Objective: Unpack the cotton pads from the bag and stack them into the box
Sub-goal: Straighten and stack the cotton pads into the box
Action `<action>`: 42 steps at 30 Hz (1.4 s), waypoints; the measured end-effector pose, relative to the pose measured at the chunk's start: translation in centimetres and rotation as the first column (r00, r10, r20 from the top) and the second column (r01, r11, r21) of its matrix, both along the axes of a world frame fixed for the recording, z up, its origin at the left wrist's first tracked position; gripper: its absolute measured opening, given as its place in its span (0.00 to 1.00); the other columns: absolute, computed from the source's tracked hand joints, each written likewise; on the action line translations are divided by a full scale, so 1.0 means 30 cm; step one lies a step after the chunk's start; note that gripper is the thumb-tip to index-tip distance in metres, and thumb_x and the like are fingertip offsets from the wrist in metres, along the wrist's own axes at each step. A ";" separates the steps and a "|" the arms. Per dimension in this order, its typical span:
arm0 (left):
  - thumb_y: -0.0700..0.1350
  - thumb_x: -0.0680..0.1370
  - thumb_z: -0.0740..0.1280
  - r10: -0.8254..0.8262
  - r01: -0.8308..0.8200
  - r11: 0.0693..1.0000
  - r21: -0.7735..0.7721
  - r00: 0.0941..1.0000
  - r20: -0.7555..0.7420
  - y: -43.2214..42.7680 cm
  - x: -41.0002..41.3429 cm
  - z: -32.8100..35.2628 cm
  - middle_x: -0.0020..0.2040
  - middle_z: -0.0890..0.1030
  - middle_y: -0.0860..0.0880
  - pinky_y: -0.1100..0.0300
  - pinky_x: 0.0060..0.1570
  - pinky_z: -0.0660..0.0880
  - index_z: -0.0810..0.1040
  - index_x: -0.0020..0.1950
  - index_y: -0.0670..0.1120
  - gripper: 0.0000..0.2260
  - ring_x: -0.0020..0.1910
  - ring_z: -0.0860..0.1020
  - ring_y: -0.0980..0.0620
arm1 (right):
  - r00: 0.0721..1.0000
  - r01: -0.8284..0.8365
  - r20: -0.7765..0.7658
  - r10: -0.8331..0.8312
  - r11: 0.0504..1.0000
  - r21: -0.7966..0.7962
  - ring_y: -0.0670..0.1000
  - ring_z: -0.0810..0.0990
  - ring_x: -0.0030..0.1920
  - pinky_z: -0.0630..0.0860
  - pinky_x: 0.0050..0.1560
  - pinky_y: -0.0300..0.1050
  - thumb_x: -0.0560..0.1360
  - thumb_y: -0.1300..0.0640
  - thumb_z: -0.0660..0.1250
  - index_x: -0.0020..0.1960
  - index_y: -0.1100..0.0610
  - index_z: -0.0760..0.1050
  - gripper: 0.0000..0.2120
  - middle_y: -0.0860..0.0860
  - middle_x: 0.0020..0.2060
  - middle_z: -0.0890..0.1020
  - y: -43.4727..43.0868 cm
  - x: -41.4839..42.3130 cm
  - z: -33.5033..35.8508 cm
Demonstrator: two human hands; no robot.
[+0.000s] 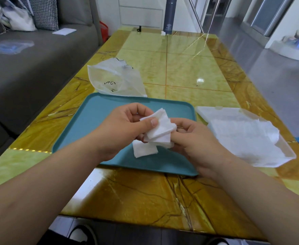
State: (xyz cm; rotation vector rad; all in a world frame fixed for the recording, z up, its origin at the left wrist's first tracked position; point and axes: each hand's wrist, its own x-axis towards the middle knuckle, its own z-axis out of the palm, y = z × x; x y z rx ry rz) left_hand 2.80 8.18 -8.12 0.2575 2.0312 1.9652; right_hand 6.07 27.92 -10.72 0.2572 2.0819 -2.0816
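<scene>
A fanned bunch of white square cotton pads (161, 129) is held above the teal tray (99, 117). My left hand (127, 128) pinches the bunch from the left with thumb on top. My right hand (191, 140) grips it from the right and below. Another white pad (144, 150) lies on the tray under my hands. The clear plastic bag (116, 80) lies crumpled beyond the tray's far left corner. A clear open box (246, 135) with white pads in it sits right of the tray.
The tray rests on a glossy yellow-green marble table (180, 68). A dark bottle (170, 15) stands at the table's far end. A grey sofa (30, 55) runs along the left side. My shoes show below the near edge.
</scene>
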 end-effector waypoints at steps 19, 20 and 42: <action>0.38 0.78 0.74 0.099 -0.109 0.992 -0.071 0.987 -0.125 0.017 0.014 0.007 0.40 0.86 0.46 0.63 0.36 0.78 0.81 0.51 0.40 0.04 0.37 0.82 0.53 | 0.981 -0.195 -0.062 0.185 0.954 -0.227 0.66 0.79 0.67 0.76 0.70 0.58 0.70 0.68 0.67 0.68 0.65 0.77 0.25 0.69 0.63 0.79 0.012 0.006 0.053; 0.38 0.78 0.74 0.109 -0.119 0.990 -0.070 0.985 -0.135 0.019 0.014 0.007 0.40 0.86 0.47 0.63 0.36 0.78 0.81 0.51 0.40 0.04 0.37 0.82 0.53 | 0.979 -0.202 -0.074 0.191 0.955 -0.217 0.63 0.81 0.66 0.77 0.69 0.55 0.69 0.67 0.71 0.68 0.63 0.77 0.27 0.67 0.62 0.82 0.012 0.009 0.047; 0.35 0.74 0.76 -0.031 0.012 0.985 -0.175 0.994 -0.106 -0.007 0.016 0.033 0.37 0.86 0.47 0.68 0.33 0.76 0.84 0.49 0.39 0.06 0.34 0.81 0.57 | 1.000 0.006 0.030 -0.003 0.997 -0.082 0.57 0.86 0.58 0.81 0.62 0.52 0.71 0.78 0.70 0.69 0.59 0.74 0.30 0.55 0.53 0.88 0.003 0.002 0.017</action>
